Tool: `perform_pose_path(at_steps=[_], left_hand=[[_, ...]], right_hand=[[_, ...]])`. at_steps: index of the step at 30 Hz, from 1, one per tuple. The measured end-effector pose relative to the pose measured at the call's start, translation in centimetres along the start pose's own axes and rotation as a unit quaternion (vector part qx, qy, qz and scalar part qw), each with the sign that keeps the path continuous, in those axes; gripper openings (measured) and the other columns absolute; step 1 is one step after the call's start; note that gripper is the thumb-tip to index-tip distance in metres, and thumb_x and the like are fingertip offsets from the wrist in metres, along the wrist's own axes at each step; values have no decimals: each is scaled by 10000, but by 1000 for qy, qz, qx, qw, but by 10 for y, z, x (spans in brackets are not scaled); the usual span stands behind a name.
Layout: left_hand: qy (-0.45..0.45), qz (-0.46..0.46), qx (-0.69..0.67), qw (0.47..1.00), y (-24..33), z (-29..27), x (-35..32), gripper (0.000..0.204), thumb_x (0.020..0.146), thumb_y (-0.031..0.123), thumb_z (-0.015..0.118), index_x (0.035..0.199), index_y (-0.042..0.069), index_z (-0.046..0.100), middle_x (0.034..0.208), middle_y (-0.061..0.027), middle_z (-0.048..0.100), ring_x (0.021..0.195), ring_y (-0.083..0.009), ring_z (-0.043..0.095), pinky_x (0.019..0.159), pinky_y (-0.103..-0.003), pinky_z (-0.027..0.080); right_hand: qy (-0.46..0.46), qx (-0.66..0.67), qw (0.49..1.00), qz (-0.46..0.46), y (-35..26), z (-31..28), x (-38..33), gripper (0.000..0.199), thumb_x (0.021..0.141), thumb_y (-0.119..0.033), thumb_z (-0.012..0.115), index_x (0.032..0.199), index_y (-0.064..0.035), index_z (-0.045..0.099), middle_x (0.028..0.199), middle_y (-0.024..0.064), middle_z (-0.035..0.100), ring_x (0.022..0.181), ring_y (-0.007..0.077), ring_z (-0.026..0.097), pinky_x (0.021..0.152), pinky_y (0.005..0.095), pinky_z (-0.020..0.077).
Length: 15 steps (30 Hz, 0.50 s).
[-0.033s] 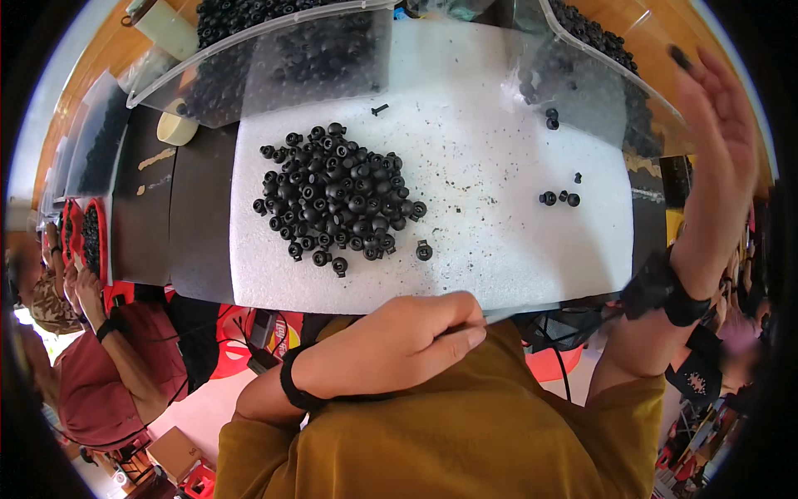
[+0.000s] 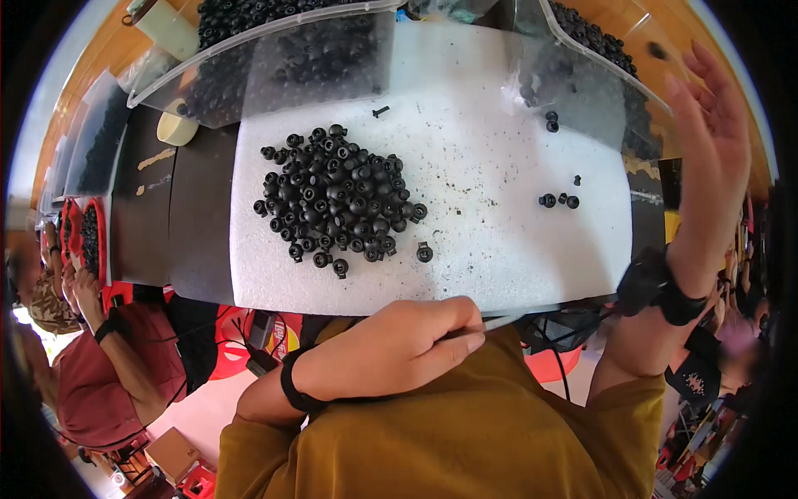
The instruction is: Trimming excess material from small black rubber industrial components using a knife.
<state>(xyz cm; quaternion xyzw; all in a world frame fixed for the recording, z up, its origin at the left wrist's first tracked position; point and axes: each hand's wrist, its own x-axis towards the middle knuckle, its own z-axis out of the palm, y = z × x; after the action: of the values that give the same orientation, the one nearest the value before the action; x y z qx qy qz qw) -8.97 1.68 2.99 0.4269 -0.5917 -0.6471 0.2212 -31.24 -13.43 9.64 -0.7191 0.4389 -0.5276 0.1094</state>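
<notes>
My left hand (image 2: 407,341) is closed in front of my body at the mat's near edge. It grips a thin pale rod (image 2: 503,321), whose tip sticks out to the right past the thumb; the rest is hidden in the fist. Raised at the far right, my right hand (image 2: 715,108) has its fingers apart. Just off its fingertips a small blurred black piece (image 2: 657,50) hangs in the air, near the right clear bin (image 2: 615,91). A heap of round black cord-lock-like pieces (image 2: 332,191) lies on the white foam mat (image 2: 490,266).
A larger clear bin (image 2: 266,75) full of black pieces stands at the back left, beside a cream cup (image 2: 176,125). A few loose pieces (image 2: 572,201) lie on the mat's right side. A person in a red top (image 2: 108,374) works on the left.
The small black piece has moved left, away from my right fingertips. My right hand has opened a little and shifted slightly. More of the pale rod shows beyond my left hand.
</notes>
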Motion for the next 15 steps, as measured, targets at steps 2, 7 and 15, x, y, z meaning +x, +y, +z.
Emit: perform_pose_path(at_steps=[2, 7, 15], left_hand=[[13, 13, -2, 1000, -2, -2, -2, 120, 902, 138, 524, 910, 19, 541, 737, -71, 550, 664, -152, 509, 637, -270, 423], [34, 15, 3, 999, -5, -6, -10, 119, 895, 135, 537, 901, 16, 540, 735, -75, 557, 663, -159, 520, 630, -275, 428], [29, 39, 16, 999, -12, -9, -15, 110, 877, 119, 559, 893, 12, 537, 738, -95, 566, 649, -207, 543, 616, -302, 441]], right_hand=[[4, -110, 993, -53, -2, 13, -9, 304, 862, -69, 601, 1161, -28, 561, 913, 10, 542, 773, 56, 491, 697, 164, 410], [-302, 50, 951, -45, -16, 70, -73, 220, 740, -42, 629, 957, -48, 591, 914, 109, 580, 774, 281, 551, 678, 350, 451], [-413, 22, 909, -59, -14, 106, -93, 154, 738, -70, 615, 881, -34, 571, 843, 115, 536, 792, 313, 531, 677, 396, 442]])
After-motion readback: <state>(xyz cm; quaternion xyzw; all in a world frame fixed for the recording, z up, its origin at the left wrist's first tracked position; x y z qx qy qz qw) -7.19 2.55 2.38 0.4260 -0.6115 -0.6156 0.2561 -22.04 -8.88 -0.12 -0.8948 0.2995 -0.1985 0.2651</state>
